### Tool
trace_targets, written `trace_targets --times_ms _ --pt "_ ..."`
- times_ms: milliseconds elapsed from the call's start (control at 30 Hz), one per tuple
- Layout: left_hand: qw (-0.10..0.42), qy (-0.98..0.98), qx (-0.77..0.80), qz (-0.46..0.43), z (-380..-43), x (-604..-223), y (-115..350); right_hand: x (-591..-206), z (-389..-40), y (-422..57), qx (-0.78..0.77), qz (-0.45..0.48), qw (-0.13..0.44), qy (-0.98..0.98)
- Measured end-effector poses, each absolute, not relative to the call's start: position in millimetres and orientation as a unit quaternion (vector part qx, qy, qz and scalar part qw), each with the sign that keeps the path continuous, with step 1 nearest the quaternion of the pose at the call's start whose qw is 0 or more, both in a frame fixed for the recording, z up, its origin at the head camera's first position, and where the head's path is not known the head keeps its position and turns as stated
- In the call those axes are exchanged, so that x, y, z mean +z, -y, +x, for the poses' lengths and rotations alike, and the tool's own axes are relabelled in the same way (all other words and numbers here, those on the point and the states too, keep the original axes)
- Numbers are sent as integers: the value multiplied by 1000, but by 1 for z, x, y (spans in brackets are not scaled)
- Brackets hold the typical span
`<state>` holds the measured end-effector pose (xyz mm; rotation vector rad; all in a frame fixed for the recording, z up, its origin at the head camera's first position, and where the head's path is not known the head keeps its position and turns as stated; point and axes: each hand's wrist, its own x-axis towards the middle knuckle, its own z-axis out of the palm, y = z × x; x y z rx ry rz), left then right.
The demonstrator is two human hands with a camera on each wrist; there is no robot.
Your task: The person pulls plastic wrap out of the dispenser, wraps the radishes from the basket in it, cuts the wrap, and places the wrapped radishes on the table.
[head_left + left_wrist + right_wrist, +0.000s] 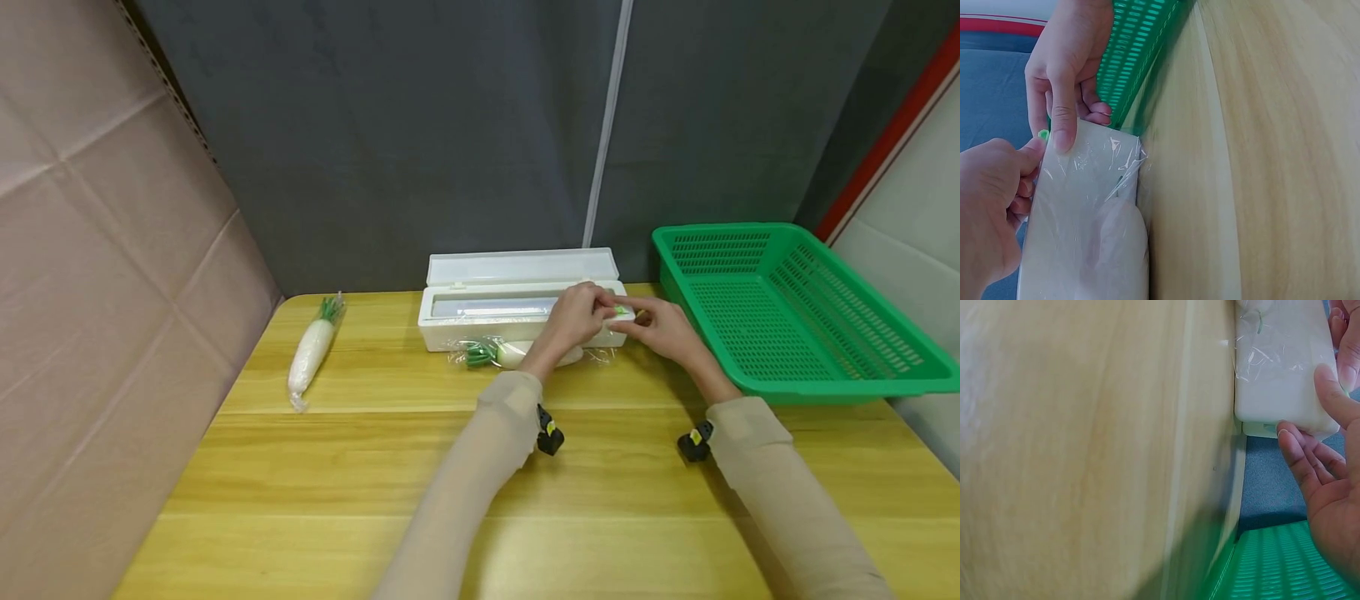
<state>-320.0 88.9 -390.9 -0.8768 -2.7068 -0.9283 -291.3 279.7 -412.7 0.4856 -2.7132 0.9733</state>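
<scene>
A white cling film dispenser stands at the back of the table, its lid raised. Clear film hangs down its front, over a white radish with green leaves lying against it. At the dispenser's right end, my left hand pinches a small green slider on the top edge. Beside it, my right hand holds the end corner, the thumb on the front face and the fingers at the end wall. Part of the radish is hidden behind my left wrist.
Another white radish, wrapped in film, lies at the table's left. A green plastic basket stands close to my right hand on the right. Behind the dispenser rises a dark grey partition.
</scene>
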Motion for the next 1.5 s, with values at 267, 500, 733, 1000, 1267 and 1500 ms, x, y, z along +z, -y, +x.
trace_targets --times_ms 267,500,733,1000,1267,1500 --pt "70 901 -309 -298 -321 -390 -80 -412 -293 -275 337 170 103 920" --pt "64 903 -303 -298 -322 -387 -66 -415 -296 -279 327 165 118 923" --pt "64 909 -288 -295 -321 -388 -62 -415 -294 -280 328 170 115 922" --pt "72 913 -269 -298 -320 -386 -58 -415 -294 -280 327 168 118 923" --pt "74 915 -262 -297 -319 -386 -50 -414 -292 -277 330 165 115 922" --pt "78 913 -271 -294 -320 -387 -40 -412 -290 -278 327 159 112 925"
